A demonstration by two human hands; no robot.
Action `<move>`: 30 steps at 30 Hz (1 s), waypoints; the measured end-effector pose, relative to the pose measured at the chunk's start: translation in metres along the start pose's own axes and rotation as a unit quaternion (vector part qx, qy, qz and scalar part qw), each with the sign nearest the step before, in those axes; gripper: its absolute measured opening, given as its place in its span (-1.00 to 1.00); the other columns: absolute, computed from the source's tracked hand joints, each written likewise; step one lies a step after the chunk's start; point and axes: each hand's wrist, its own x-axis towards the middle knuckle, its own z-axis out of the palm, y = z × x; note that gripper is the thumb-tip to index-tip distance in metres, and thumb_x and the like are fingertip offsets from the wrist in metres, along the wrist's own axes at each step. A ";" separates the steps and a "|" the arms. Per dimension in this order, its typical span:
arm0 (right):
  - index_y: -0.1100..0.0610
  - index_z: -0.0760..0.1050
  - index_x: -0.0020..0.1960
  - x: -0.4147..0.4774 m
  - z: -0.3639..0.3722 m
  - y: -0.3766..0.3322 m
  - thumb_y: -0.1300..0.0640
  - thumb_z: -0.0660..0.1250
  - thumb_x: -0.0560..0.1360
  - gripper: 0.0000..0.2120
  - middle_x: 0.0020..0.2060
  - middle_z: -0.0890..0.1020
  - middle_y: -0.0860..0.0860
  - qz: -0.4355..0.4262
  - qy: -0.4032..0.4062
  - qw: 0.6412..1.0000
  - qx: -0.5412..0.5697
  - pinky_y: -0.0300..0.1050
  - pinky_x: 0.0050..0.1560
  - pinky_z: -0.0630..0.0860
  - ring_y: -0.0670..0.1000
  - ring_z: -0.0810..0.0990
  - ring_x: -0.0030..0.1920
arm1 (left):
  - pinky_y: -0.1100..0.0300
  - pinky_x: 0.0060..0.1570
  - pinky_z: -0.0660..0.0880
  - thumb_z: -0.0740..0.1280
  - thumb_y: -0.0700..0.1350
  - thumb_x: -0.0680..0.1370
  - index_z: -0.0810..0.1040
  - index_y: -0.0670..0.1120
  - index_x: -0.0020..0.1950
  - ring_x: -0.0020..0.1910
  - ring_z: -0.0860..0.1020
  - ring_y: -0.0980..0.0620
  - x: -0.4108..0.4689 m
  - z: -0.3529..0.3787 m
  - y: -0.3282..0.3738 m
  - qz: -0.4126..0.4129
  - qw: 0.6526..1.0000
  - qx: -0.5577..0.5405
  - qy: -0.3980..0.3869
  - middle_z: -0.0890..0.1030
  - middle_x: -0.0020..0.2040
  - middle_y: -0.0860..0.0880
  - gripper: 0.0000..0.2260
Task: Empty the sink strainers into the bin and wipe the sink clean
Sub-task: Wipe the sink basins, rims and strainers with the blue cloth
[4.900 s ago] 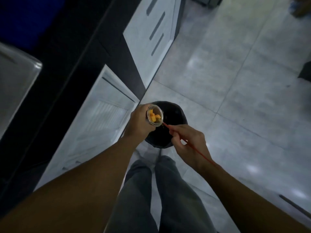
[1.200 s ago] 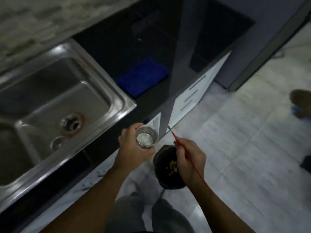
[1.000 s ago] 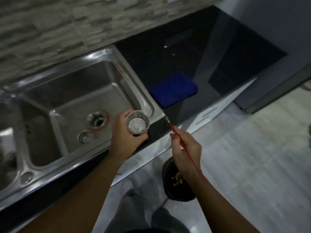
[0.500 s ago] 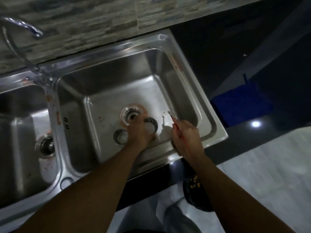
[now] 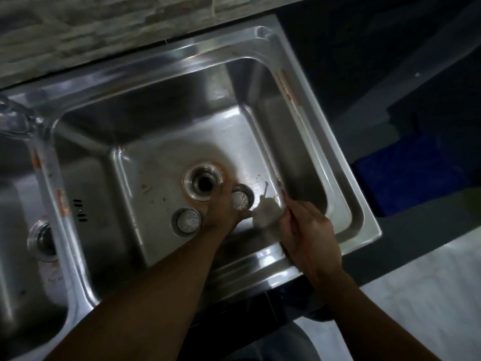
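Note:
The steel sink (image 5: 166,58) has an open drain hole (image 5: 204,182) ringed with orange stain in its right basin. My left hand (image 5: 222,208) reaches down to the basin floor and grips an empty perforated strainer (image 5: 242,200) just right of the drain. A second strainer (image 5: 186,221) lies on the floor in front of the drain, left of that hand. My right hand (image 5: 309,235) hovers over the basin's front right, pinching a thin red stick (image 5: 284,198) whose tip points toward the basin wall.
The left basin's drain (image 5: 41,239) still has a fitting in it. A tap base (image 5: 18,118) stands on the divider. A blue cloth (image 5: 411,175) lies on the black counter to the right. A dark rim, perhaps the bin (image 5: 316,312), shows below the counter edge.
I have turned from the bin on the floor back to the sink. My left hand carried the emptied strainer over and lowered it to the basin floor; the right hand followed with the stick.

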 end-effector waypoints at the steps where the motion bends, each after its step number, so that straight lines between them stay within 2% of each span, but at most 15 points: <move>1: 0.13 0.53 0.33 0.000 0.000 0.000 0.08 0.21 0.65 -0.70 0.07 0.63 0.04 -0.002 0.000 1.000 -0.001 -0.30 0.00 0.51 -0.10 0.61 -0.12 | 0.21 0.21 0.31 0.69 0.01 0.20 0.39 0.01 0.39 0.32 0.42 -0.05 0.001 0.000 0.000 -0.001 1.000 0.002 -0.002 0.46 0.35 -0.05 -0.16; 4: 0.13 0.56 0.28 0.001 0.000 0.001 0.11 0.22 0.64 -0.73 0.02 0.63 0.03 -0.010 0.010 1.000 -0.004 -0.32 -0.05 0.52 -0.13 0.58 -0.17 | 0.16 0.26 0.39 0.68 0.09 0.17 0.38 0.04 0.41 0.34 0.44 -0.06 0.000 -0.002 0.006 -0.013 1.000 0.026 -0.010 0.48 0.37 -0.03 -0.12; 6: 0.14 0.56 0.29 0.001 0.002 0.002 0.11 0.23 0.64 -0.72 0.02 0.63 0.03 -0.013 0.016 1.000 -0.005 -0.37 -0.05 0.46 -0.17 0.54 -0.18 | 0.04 0.29 0.47 0.67 0.15 0.16 0.36 0.06 0.42 0.33 0.48 -0.05 -0.006 -0.009 0.009 -0.019 0.999 0.033 -0.009 0.50 0.36 0.01 -0.10; 8: 0.14 0.54 0.33 0.001 0.003 0.003 0.10 0.21 0.65 -0.70 0.04 0.62 0.01 -0.014 0.012 1.000 -0.009 -0.37 -0.03 0.45 -0.21 0.50 -0.15 | -0.03 0.32 0.48 0.64 0.15 0.25 0.31 0.05 0.49 0.36 0.47 -0.01 -0.018 -0.017 0.012 -0.018 1.000 0.016 -0.009 0.49 0.40 0.03 -0.10; 12: 0.10 0.46 0.40 0.001 0.003 0.006 0.07 0.15 0.67 -0.65 0.04 0.59 -0.04 -0.019 0.014 1.000 0.012 -0.31 -0.03 0.56 -0.20 0.54 -0.14 | -0.02 0.45 0.39 0.40 -0.09 0.55 0.33 0.00 0.53 0.45 0.43 -0.02 -0.050 -0.028 0.025 -0.001 0.999 -0.038 0.016 0.48 0.45 -0.02 -0.44; 15: 0.17 0.50 0.36 0.002 0.000 0.008 0.14 0.18 0.65 -0.68 0.08 0.59 0.02 -0.052 0.035 0.997 0.051 -0.22 0.04 0.59 -0.18 0.55 -0.08 | 0.06 0.43 0.38 0.26 -0.10 0.62 0.38 -0.04 0.50 0.39 0.46 0.00 -0.082 -0.030 0.046 0.021 0.999 -0.015 0.032 0.51 0.42 -0.03 -0.57; 16: 0.17 0.52 0.35 0.004 -0.002 0.009 0.17 0.20 0.65 -0.69 0.11 0.58 0.02 -0.061 0.043 0.995 0.065 -0.24 0.09 0.57 -0.21 0.53 -0.05 | 0.07 0.44 0.37 0.24 -0.10 0.63 0.39 -0.06 0.49 0.40 0.45 -0.02 -0.094 -0.028 0.052 0.030 0.999 -0.001 0.031 0.49 0.44 -0.05 -0.59; 18: 0.13 0.51 0.36 0.012 -0.012 0.010 0.20 0.23 0.64 -0.69 0.21 0.54 -0.08 -0.065 0.056 0.988 0.129 -0.41 0.16 0.49 -0.26 0.53 0.07 | 0.15 0.42 0.34 0.24 -0.14 0.62 0.42 -0.09 0.46 0.39 0.46 -0.07 -0.116 -0.020 0.062 0.043 0.998 0.031 0.030 0.50 0.42 -0.09 -0.61; 20: 0.06 0.50 0.38 0.026 -0.030 0.013 0.11 0.26 0.65 -0.69 0.25 0.55 -0.22 -0.034 0.044 0.968 0.244 -0.46 0.17 0.46 -0.29 0.54 0.20 | 0.12 0.32 0.44 0.25 -0.07 0.61 0.48 -0.06 0.39 0.29 0.54 -0.08 -0.131 -0.009 0.071 0.047 0.995 0.087 0.032 0.58 0.32 -0.08 -0.66; 22: -0.01 0.51 0.36 0.043 -0.053 0.019 -0.01 0.33 0.61 -0.67 0.22 0.62 -0.13 -0.042 0.043 0.967 0.249 -0.35 0.06 0.56 -0.16 0.62 0.19 | 0.08 0.25 0.49 0.17 0.10 0.63 0.52 -0.01 0.34 0.20 0.58 -0.06 -0.140 0.001 0.076 0.041 0.988 0.143 0.053 0.63 0.24 -0.05 -0.65; 25: -0.16 0.48 0.35 0.078 -0.080 0.044 -0.15 0.40 0.54 -0.60 0.19 0.63 -0.07 -0.068 0.025 0.959 0.273 -0.14 -0.03 0.65 -0.06 0.68 0.10 | 0.03 0.33 0.45 -0.08 0.26 0.61 0.48 0.05 0.34 0.22 0.56 -0.02 -0.142 0.009 0.081 0.030 0.978 0.199 0.056 0.61 0.27 0.01 -0.48; 27: -0.30 0.43 0.35 0.107 -0.090 0.054 -0.28 0.35 0.51 -0.58 0.19 0.62 -0.13 -0.064 0.011 0.970 0.233 0.11 0.15 0.61 -0.03 0.65 0.17 | 0.01 0.32 0.46 -0.11 0.26 0.61 0.49 0.05 0.31 0.20 0.57 -0.03 -0.140 0.013 0.079 0.032 0.972 0.223 0.065 0.61 0.24 0.01 -0.46; 28: -0.35 0.37 0.37 0.121 -0.092 0.060 -0.32 0.27 0.53 -0.58 0.26 0.57 -0.16 -0.079 0.003 0.980 0.181 0.15 0.30 0.52 -0.04 0.59 0.27 | 0.00 0.31 0.47 -0.09 0.24 0.62 0.51 0.03 0.29 0.19 0.57 -0.03 -0.140 0.013 0.079 0.033 0.970 0.231 0.068 0.62 0.22 0.00 -0.48; 29: -0.34 0.28 0.44 0.133 -0.095 0.064 -0.30 0.17 0.59 -0.57 0.39 0.46 -0.19 -0.092 -0.015 0.986 0.141 0.13 0.42 0.38 -0.06 0.46 0.40 | 0.00 0.30 0.48 -0.06 0.20 0.64 0.54 0.01 0.27 0.19 0.58 -0.04 -0.140 0.014 0.079 0.035 0.968 0.237 0.070 0.63 0.21 -0.01 -0.51; 30: -0.26 0.16 0.54 0.146 -0.097 0.070 -0.19 0.06 0.66 -0.55 0.52 0.29 -0.18 -0.107 -0.042 0.989 0.098 0.06 0.51 0.24 -0.08 0.28 0.51 | 0.00 0.29 0.48 -0.03 0.16 0.65 0.56 0.00 0.26 0.19 0.59 -0.05 -0.140 0.014 0.080 0.037 0.968 0.237 0.071 0.64 0.20 -0.02 -0.54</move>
